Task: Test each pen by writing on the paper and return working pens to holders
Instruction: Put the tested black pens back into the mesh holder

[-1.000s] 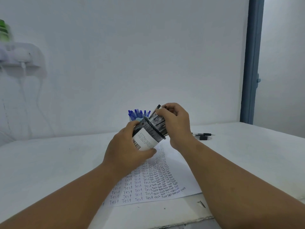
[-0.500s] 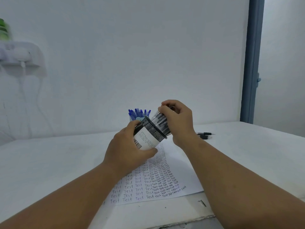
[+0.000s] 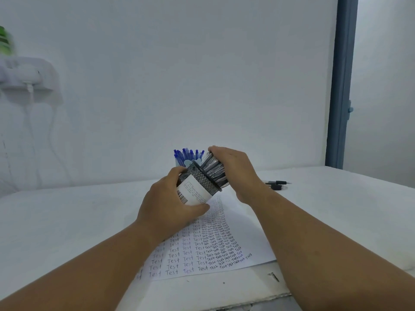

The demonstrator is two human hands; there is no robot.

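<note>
the left hand (image 3: 167, 206) wraps its grip round a black mesh holder (image 3: 197, 187), tilted toward the right and held above the desk (image 3: 67, 221). the right hand (image 3: 233, 170) curls over a bundle of dark pens (image 3: 213, 170) sticking out of the holder's mouth. the main risk: with the holder tipped this far, a loose right grip could let pens slide out and scatter over the paper (image 3: 242, 239) or roll off the desk edge; pushing the bundle in crooked could jam it on the rim. a second holder (image 3: 187, 162) stands behind, full of blue pens (image 3: 187, 153). two more pens (image 3: 277, 185) lie on the desk to the right, near the paper, probably not yet returned.
</note>
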